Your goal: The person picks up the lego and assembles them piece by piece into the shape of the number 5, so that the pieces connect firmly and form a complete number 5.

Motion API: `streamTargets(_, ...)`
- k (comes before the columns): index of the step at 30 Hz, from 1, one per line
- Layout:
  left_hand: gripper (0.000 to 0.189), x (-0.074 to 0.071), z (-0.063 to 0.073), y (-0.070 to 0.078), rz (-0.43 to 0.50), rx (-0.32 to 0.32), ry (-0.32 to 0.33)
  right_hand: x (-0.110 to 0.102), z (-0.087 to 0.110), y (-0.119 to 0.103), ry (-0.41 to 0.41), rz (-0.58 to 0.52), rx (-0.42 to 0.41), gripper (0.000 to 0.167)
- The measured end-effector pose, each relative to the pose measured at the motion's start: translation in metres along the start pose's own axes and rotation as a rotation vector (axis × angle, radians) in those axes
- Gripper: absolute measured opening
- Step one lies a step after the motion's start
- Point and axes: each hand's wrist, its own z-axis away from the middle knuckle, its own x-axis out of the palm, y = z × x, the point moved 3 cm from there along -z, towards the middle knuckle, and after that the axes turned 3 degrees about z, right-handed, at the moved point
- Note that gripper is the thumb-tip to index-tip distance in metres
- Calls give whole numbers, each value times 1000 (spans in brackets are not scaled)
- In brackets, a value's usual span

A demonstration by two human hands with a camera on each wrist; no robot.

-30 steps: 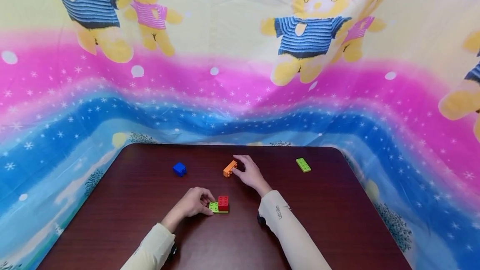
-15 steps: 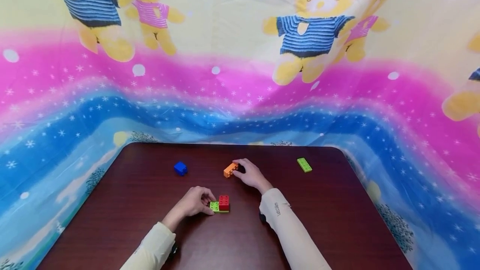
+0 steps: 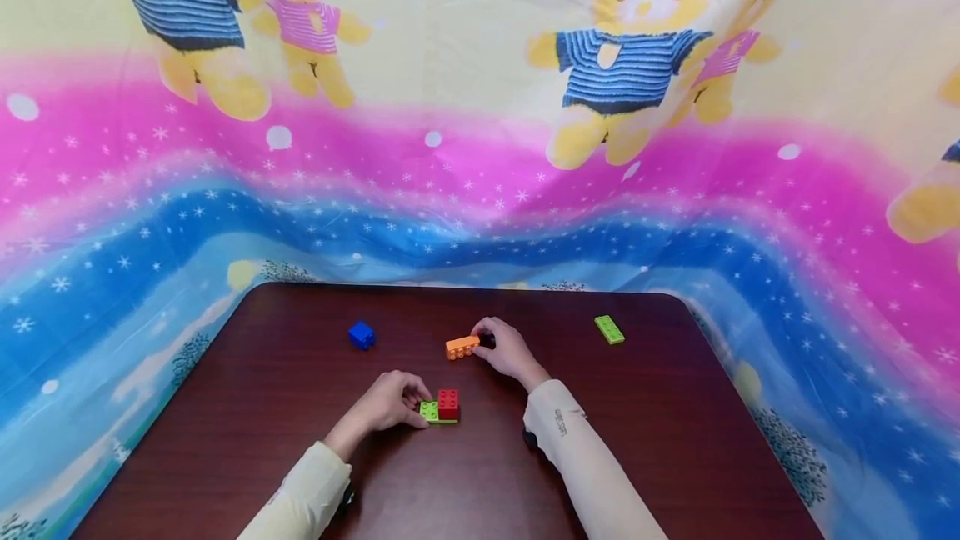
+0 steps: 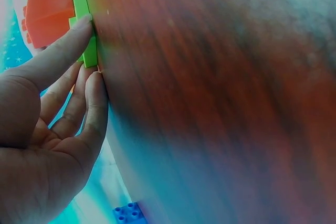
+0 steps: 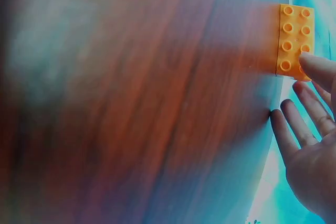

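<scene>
My left hand (image 3: pixel 386 402) pinches the left end of a green building-block plate (image 3: pixel 428 412) on the table. A red brick (image 3: pixel 447 404) with studs up sits on the plate's right half. In the left wrist view the thumb presses the plate (image 4: pixel 90 53) from one side, fingers beneath its end. Farther back, my right hand (image 3: pixel 510 352) holds an orange brick (image 3: pixel 460 347) by its right end, between thumb and fingers. That brick lies on its side, its studs facing me. The right wrist view shows two rows of studs on the orange brick (image 5: pixel 295 38), the thumb covering one corner.
A blue brick (image 3: pixel 362 335) lies at the back left, tipped on its side. Toward the back right is another green plate (image 3: pixel 610 329). The dark wooden table (image 3: pixel 615 432) ends at a patterned cloth (image 3: pixel 480 190) hung behind it.
My right hand has closed on the orange brick and turned it from slanting to nearly crosswise, studs toward me. The left hand stays on the green plate.
</scene>
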Motion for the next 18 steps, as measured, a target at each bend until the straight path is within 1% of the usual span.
streamTargets(8, 29, 0, 1, 0, 10, -8, 7, -2, 6, 3, -29, -55, -8, 19)
streamTargets(11, 29, 0, 0, 0, 10, -3, 8, -3, 9, 4, -30, -60, -20, 19)
streamTargets(18, 30, 1, 0, -1, 9, 3, 15, -6, 17, 5, -65, -65, -17, 18)
